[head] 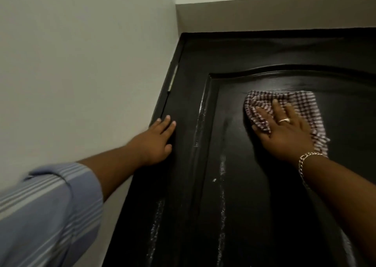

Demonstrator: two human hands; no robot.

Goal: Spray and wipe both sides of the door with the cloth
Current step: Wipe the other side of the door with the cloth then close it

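A glossy black panelled door [254, 185] fills the right and middle of the view, seen from below toward its top. Pale wet streaks run down its left stile and the panel's edge. A red-and-white checked cloth [305, 106] lies flat on the upper part of the raised panel. My right hand [282, 130] presses on the cloth with fingers spread straight; it wears a ring and a chain bracelet. My left hand [157, 140] rests flat against the door's left stile beside the frame, fingers straight. No spray bottle is in view.
A pale wall [81, 63] runs along the left and meets the black door frame [171, 77], where a light strip shows in the gap. A grey band of wall [264, 16] sits above the door. My striped blue sleeve [44, 216] fills the lower left.
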